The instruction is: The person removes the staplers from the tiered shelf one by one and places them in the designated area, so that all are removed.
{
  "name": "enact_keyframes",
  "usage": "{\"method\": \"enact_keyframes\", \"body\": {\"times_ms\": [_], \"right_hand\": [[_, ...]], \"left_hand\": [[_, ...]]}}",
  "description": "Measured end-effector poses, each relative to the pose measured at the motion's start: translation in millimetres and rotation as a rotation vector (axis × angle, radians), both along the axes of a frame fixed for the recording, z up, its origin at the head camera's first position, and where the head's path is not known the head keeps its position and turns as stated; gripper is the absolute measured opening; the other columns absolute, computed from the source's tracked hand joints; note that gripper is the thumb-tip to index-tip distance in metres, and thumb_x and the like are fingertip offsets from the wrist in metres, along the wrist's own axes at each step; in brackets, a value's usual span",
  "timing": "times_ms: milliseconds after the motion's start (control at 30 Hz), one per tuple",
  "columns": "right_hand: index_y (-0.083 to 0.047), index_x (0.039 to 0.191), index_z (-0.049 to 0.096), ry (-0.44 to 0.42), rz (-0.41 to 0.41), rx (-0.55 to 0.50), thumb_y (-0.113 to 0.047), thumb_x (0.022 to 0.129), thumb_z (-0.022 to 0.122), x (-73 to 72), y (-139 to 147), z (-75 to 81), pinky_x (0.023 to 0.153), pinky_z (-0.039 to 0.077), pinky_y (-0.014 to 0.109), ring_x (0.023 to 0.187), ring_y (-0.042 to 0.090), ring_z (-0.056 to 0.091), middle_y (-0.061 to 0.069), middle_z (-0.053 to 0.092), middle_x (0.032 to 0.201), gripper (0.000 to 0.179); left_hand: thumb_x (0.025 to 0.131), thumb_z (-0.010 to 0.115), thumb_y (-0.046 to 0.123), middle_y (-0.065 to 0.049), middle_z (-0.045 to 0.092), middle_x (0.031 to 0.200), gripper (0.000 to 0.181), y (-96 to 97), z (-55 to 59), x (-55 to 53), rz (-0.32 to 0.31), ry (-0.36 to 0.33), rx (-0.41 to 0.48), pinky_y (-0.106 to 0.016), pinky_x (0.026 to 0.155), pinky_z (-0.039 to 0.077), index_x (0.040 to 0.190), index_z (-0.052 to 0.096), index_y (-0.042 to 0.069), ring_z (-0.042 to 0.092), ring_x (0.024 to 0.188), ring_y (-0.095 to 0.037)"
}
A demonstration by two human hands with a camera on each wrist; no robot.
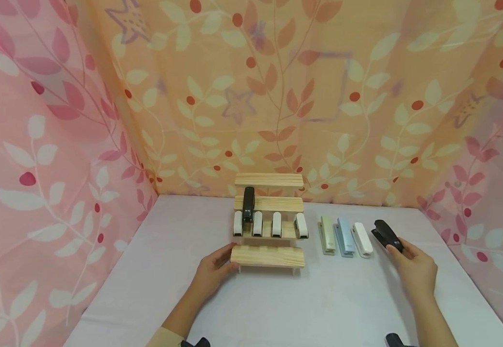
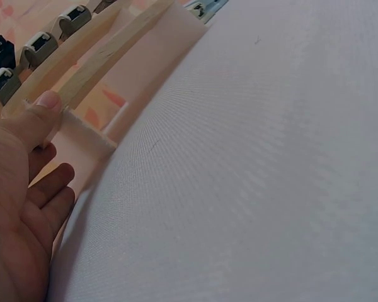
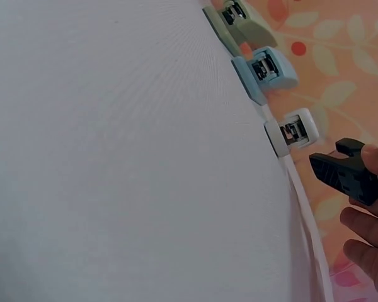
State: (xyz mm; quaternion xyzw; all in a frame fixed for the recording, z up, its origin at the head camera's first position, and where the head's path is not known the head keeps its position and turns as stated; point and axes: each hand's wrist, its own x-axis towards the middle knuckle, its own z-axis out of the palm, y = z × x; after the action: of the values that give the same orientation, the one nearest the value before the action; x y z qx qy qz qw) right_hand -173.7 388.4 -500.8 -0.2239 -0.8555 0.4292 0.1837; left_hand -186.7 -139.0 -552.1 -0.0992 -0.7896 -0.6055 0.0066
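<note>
My right hand [image 1: 417, 271] pinches a black stapler [image 1: 388, 234] by its rear end, to the right of the white stapler [image 1: 362, 240] on the table. In the right wrist view, the black stapler [image 3: 349, 168] has its front pointing away from the hand. My left hand [image 1: 211, 273] holds the left end of the lowest shelf of a tiered wooden rack [image 1: 269, 257]. Its thumb [image 2: 48, 100] lies at the shelf's corner in the left wrist view. Several white staplers [image 1: 276, 224] stand on the rack's second shelf from the bottom. Another black stapler [image 1: 248, 205] sits higher, on the left.
A green stapler [image 1: 327, 235] and a light blue stapler [image 1: 345, 237] lie between the rack and the white one. The table [image 1: 321, 303] has a white cover. Flowered curtains [image 1: 269, 96] enclose its back and sides. Dark objects show at the bottom edge of the head view.
</note>
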Motion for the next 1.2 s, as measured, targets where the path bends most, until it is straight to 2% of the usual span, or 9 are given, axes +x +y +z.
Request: {"method": "enact_keyframes", "body": {"times_ms": [233, 500, 600, 733, 967, 1200], "right_hand": [[-0.009, 0.144, 0.06, -0.027, -0.004, 0.042, -0.047, 0.094, 0.073, -5.0, 2, -7.8, 0.11, 0.045, 0.056, 0.132, 0.038, 0.057, 0.023, 0.062, 0.134, 0.065], [-0.006, 0.143, 0.059, -0.051, 0.008, 0.087, -0.046, 0.095, 0.073, -6.4, 3, -13.0, 0.105, 0.048, 0.059, 0.13, 0.043, 0.057, 0.026, 0.058, 0.138, 0.064], [-0.005, 0.143, 0.059, -0.059, 0.011, 0.094, -0.045, 0.095, 0.073, -6.7, 4, -13.9, 0.104, 0.048, 0.06, 0.129, 0.044, 0.057, 0.026, 0.058, 0.138, 0.064], [-0.002, 0.142, 0.06, -0.065, 0.015, 0.117, -0.045, 0.095, 0.074, -6.5, 4, -17.0, 0.1, 0.05, 0.06, 0.126, 0.046, 0.059, 0.028, 0.061, 0.133, 0.065], [0.003, 0.139, 0.059, -0.092, 0.024, 0.152, -0.047, 0.094, 0.073, -4.8, 5, -21.7, 0.096, 0.048, 0.064, 0.124, 0.051, 0.058, 0.03, 0.063, 0.127, 0.069], [0.006, 0.136, 0.061, -0.096, 0.039, 0.201, -0.047, 0.093, 0.075, -3.3, 3, -24.5, 0.092, 0.048, 0.066, 0.12, 0.054, 0.059, 0.03, 0.066, 0.122, 0.069]], "left_hand": [[0.083, 0.082, 0.045, 0.005, 0.056, 0.15, 0.07, 0.5, 1.2, -1.0, 0.012, -0.016, -0.018, -0.03, 0.113, 0.046, 0.146, 0.058, 0.026, 0.05, 0.141, -0.019], [0.086, 0.081, 0.035, -0.001, 0.058, 0.148, 0.065, 1.5, 0.1, -0.4, -0.001, 0.043, 0.0, -0.035, 0.113, 0.047, 0.145, 0.059, 0.019, 0.053, 0.139, -0.025], [0.086, 0.081, 0.038, 0.002, 0.058, 0.148, 0.066, 1.7, 0.5, -0.6, 0.003, 0.033, -0.007, -0.032, 0.113, 0.047, 0.145, 0.059, 0.021, 0.054, 0.139, -0.022], [0.085, 0.081, 0.041, 0.005, 0.058, 0.148, 0.066, 1.4, 0.8, -1.0, 0.005, 0.015, -0.007, -0.03, 0.113, 0.047, 0.145, 0.06, 0.023, 0.054, 0.139, -0.019], [0.085, 0.083, 0.032, -0.001, 0.059, 0.148, 0.064, 1.0, -1.9, -0.2, 0.005, 0.022, 0.021, -0.033, 0.113, 0.046, 0.144, 0.06, 0.019, 0.053, 0.14, -0.025], [0.086, 0.081, 0.034, -0.002, 0.058, 0.148, 0.065, 1.7, -1.3, -0.1, 0.003, 0.037, 0.001, -0.031, 0.112, 0.047, 0.145, 0.059, 0.017, 0.053, 0.14, -0.026]]}}
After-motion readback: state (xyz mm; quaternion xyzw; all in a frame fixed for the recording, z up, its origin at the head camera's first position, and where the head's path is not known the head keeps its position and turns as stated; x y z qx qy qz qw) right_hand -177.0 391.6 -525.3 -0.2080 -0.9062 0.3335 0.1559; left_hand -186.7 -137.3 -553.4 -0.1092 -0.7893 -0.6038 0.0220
